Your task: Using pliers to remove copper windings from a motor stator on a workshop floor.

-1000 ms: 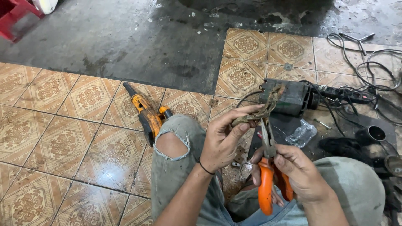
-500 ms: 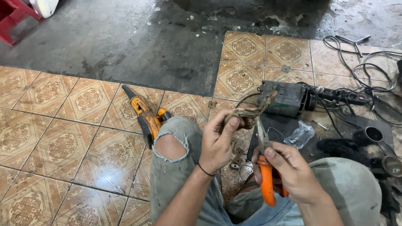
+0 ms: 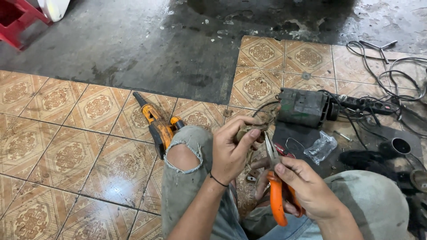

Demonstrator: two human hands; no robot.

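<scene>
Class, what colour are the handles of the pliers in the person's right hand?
Orange; the pliers handles show best in the head view, gripped by the right hand.

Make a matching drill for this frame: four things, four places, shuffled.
Things:
1. pliers
2. drill
3. plastic bag
4. motor

Places:
A. on the tiles left of the torn knee
B. in the right hand
C. at the tile edge, wires leading to the left hand
D. on the dark mat below the motor

Pairs: 1-B, 2-A, 3-D, 4-C
</scene>
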